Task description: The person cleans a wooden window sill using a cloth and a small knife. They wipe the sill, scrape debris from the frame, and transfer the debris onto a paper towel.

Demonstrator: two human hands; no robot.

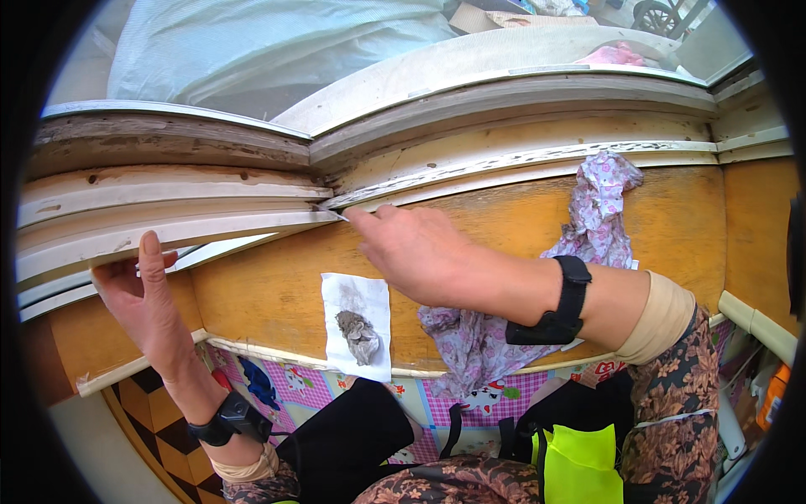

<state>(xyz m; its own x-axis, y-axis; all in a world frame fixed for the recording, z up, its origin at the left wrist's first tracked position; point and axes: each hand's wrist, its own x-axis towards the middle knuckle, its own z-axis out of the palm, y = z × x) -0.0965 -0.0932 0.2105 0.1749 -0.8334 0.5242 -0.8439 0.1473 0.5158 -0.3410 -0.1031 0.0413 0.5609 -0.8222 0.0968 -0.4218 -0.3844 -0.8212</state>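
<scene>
My left hand [140, 296] grips the lower edge of a white window sash [189, 225], thumb up along its front and fingers partly hidden behind it. At the sash's right end, my right hand [409, 252] holds a thin pale tool [336, 215], its tip in the dark corner of the frame track. Most of that tool is hidden by my fingers. Below the right hand a sheet of white paper [378, 296] lies on the wooden sill [271, 302], bearing a crumpled grey wad with dirt [359, 334]. A soiled floral cloth [601, 208] passes beneath my right forearm.
A worn wooden frame with a white strip [535, 155] runs along the sill's back. Beyond the mesh screen [504, 53] are plastic sheeting [264, 50] and a wheel [652, 17]. A patterned cover [296, 378] lies below the sill's rounded front edge.
</scene>
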